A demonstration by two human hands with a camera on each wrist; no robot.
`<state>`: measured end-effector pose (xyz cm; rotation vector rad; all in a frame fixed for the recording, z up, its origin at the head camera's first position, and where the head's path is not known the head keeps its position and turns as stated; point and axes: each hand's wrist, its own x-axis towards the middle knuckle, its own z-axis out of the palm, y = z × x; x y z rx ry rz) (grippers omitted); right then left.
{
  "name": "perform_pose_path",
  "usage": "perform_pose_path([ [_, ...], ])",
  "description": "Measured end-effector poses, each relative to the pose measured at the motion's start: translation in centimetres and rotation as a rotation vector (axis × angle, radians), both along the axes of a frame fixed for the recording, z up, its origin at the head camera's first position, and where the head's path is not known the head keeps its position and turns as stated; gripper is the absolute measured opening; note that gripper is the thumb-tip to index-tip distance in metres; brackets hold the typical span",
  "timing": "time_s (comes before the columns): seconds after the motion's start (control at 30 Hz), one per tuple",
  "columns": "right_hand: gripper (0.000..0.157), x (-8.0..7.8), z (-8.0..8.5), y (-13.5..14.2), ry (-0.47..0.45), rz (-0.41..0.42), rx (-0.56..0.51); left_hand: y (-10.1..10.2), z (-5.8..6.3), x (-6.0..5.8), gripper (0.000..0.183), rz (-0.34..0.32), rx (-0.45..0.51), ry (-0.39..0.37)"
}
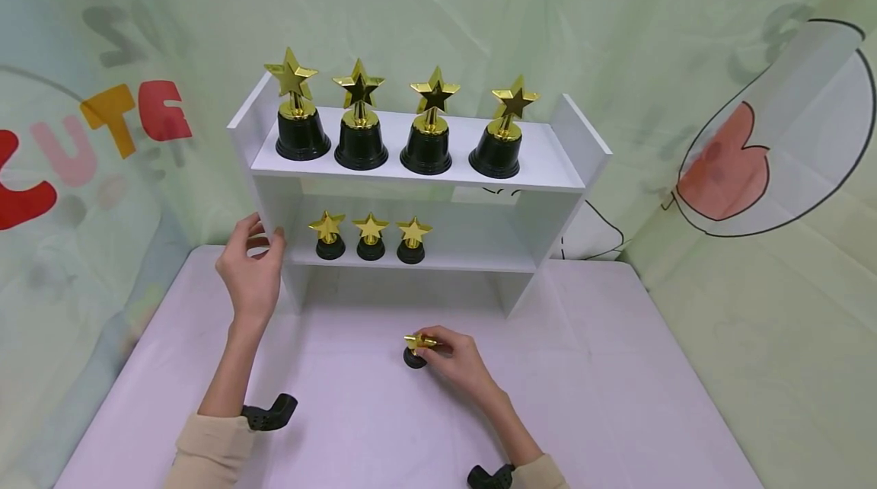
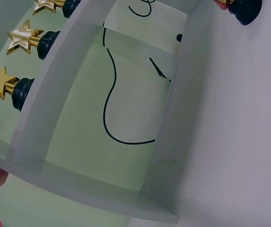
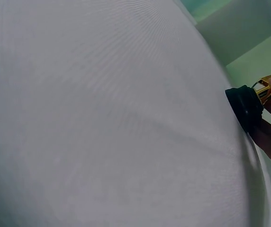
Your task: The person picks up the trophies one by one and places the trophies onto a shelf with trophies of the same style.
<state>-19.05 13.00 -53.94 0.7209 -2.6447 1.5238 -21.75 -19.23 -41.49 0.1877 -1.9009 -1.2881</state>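
Note:
Between thumb and fingers, my right hand pinches a small trophy by its gold star. Its round black base points down toward the white tabletop, and in the right wrist view the base shows close to the cloth. My left hand touches the outer left side of a white two-tier shelf, thumb near the panel's front edge. Three similar small star trophies stand in a row on the lower tier, toward its left. Several larger star trophies line the upper tier.
A white cloth covers the table. Pale green curtains with printed letters and a cartoon figure hang behind and at both sides. The shelf's side panels rise above the upper tier. Black cameras sit on both wrists.

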Motion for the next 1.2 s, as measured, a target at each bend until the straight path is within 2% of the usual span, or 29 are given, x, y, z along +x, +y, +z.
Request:
perform_pose_path([
  [0.2, 0.02, 0.2, 0.0, 0.0, 0.026, -0.006, -0.009, 0.1, 0.0, 0.0, 0.031, -0.003, 0.0, 0.006],
  [0.57, 0.022, 0.7, 0.9, 0.5, -0.016, -0.045, 0.015, 0.1, 0.1, 0.1, 0.031, -0.001, -0.002, 0.009],
  [0.7, 0.022, 1.1, 1.9, 1.0, 0.004, -0.059, 0.024, 0.2, 0.2, 0.2, 0.031, -0.002, 0.002, 0.007],
  [1.03, 0.021, 1.5, 5.5, 2.4, 0.152, -0.027, 0.026, 0.2, 0.2, 0.2, 0.031, 0.0, 0.005, 0.006],
  [1.2, 0.021, 1.5, 7.3, 2.9, 0.212, -0.045, 0.033, 0.1, 0.1, 0.1, 0.031, -0.003, 0.005, 0.004],
])
